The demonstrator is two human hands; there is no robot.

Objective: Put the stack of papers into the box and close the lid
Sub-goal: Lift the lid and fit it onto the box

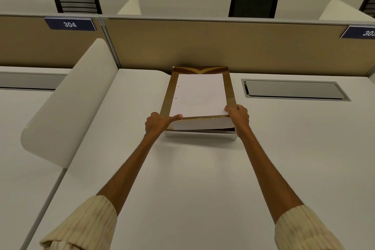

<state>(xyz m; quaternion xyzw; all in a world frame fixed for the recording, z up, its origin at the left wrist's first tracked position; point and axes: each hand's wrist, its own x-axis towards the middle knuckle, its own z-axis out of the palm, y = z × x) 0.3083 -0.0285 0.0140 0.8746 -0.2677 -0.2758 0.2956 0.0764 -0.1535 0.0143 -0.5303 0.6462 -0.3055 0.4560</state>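
White bench [182,178] in front of you, tan partition [223,46] behind. Gold box [228,87] at far edge, touching partition, open. Stack of papers [197,97] w/ far end inside box, near end raised over front rim. Your left hand [157,125] pinches near-left corner, thumb on top. Your right hand [238,114] clamps near-right corner, fingers curled.

Thick white matt paper stack [197,95]; glossy gold-and-brown cardboard box [228,89]; smooth matt white laminate desk [182,178]; tan fabric-look partition [203,44].
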